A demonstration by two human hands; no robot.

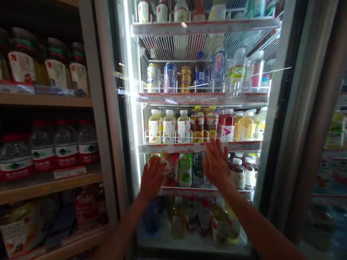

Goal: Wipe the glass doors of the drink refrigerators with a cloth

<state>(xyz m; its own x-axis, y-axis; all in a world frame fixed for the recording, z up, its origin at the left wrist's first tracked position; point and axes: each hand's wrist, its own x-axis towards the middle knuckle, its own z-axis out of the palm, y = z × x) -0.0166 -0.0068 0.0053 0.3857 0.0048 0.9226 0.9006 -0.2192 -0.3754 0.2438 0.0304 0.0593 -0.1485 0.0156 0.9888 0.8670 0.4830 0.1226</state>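
My left hand (153, 178) is raised in front of the lit drinks fridge, fingers bent over a pale crumpled cloth (166, 168). The cloth is partly hidden by the hand and blurred. My right hand (216, 163) is up with its fingers spread and holds nothing. Both are before the fridge's glass door (195, 103), which shows streaks of reflected light; whether the right palm touches it I cannot tell. Behind my hands, a green-labelled bottle (185, 169) and a dark bottle (199, 169) stand on a shelf, with white-capped bottles (237, 173) farther right.
Several wire shelves (206, 27) in the fridge carry bottles and cans. To the left, a wooden shelf unit (46, 101) holds red-capped water bottles (65, 142). A metal door frame (309, 108) rises at the right, with another stocked cabinet beyond.
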